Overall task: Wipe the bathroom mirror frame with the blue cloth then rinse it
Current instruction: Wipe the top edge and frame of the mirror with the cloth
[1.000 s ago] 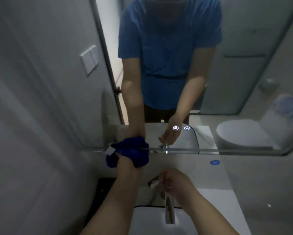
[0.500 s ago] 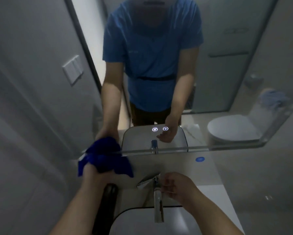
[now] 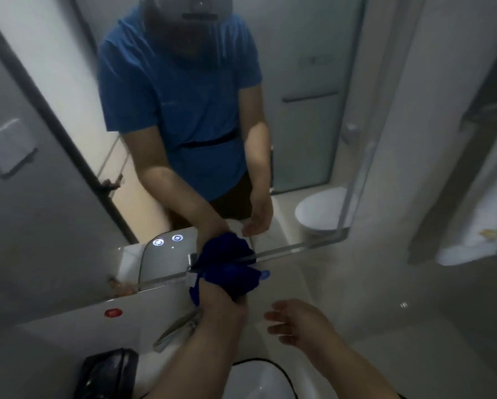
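Observation:
The mirror's bottom frame edge (image 3: 287,250) runs slantwise across the middle of the head view. My left hand (image 3: 220,301) grips the bunched blue cloth (image 3: 233,279) and presses it against that edge, just right of the basin's reflection. The cloth covers part of the edge and hangs a little below it. My right hand (image 3: 294,323) hovers to the right, lower than the cloth, fingers loosely spread and holding nothing. The mirror reflects a person in a blue shirt with both arms.
A chrome faucet (image 3: 176,331) juts out under my left forearm above the white basin (image 3: 260,378). A black pouch (image 3: 106,372) lies at bottom left. Red (image 3: 113,313) and blue (image 3: 265,274) dots mark the wall panel. A white towel (image 3: 471,243) hangs at right.
My left hand slid the cloth rightward along the bottom edge, from the left corner to past the faucet. My right hand came off the faucet and moved right, opening.

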`<state>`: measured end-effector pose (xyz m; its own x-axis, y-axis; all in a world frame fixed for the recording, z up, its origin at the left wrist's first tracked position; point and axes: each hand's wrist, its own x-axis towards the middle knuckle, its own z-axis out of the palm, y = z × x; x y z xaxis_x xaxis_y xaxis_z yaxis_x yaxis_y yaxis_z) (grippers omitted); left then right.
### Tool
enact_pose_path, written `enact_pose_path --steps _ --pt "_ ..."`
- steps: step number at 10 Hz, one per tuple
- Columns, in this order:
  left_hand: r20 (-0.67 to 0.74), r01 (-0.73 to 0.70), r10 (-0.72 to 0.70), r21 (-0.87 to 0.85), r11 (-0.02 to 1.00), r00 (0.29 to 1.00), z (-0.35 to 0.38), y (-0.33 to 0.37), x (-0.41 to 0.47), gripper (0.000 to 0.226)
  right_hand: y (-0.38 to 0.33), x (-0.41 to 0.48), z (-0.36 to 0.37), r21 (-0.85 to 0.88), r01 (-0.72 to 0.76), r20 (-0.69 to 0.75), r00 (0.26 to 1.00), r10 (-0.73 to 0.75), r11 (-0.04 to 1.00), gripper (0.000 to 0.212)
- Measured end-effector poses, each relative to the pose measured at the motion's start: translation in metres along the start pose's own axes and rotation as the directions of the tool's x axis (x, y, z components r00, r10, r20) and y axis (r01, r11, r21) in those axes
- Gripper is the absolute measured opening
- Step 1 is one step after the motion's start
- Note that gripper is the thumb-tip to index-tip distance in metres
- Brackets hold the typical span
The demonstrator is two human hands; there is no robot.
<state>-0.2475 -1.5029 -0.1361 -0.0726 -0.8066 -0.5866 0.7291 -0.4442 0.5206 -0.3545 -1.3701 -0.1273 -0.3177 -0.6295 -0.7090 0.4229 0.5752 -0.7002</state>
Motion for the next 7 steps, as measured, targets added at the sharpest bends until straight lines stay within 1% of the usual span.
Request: enact_pose_path --steps 1,2,3,4,5,6,7 --pt "0.121 0.0 -0.02 0.162 0.987 0.992 0.019 -0.035 -0.016 0.046 -0.006 0.005 -0.033 0.06 -0.009 -0.035 0.999 0.011 0.998 0.016" --pt "0.11 0.21 -0.223 0.122 0.97 0.969 0.047 -0.073 -0.033 0.044 -0.009 0.009 -0.06 0.128 0.029 -0.014 1.0 -0.027 0.991 0.019" --pt "0.144 0.278 -0.287 0.078 0.957 0.947 0.077 -0.113 -0.048 0.025 -0.009 0.024 -0.072 0.201 0.088 -0.051 0.996 -0.079 0.976 0.037" --pt "0.246 0.293 -0.354 0.253 0.922 0.902 0.092 -0.133 -0.061 0.029 -0.011 0.04 -0.08 0.326 0.083 -0.114 0.992 -0.048 0.942 0.053" --pt "0.224 0.305 -0.423 0.417 0.856 0.878 0.102 -0.147 -0.056 0.028 -0.027 0.052 -0.088 0.396 0.174 -0.101 0.984 -0.146 0.901 0.056" --pt "0.202 0.307 -0.444 0.479 0.822 0.873 0.11 -0.129 -0.076 0.033 -0.055 0.05 -0.091 0.38 0.29 -0.174 0.955 -0.24 0.878 0.064" --pt "0.271 0.163 -0.425 0.648 0.744 0.864 0.117 -0.092 -0.095 0.034 -0.097 0.056 -0.085 0.433 0.365 -0.359 0.908 -0.214 0.824 0.067"
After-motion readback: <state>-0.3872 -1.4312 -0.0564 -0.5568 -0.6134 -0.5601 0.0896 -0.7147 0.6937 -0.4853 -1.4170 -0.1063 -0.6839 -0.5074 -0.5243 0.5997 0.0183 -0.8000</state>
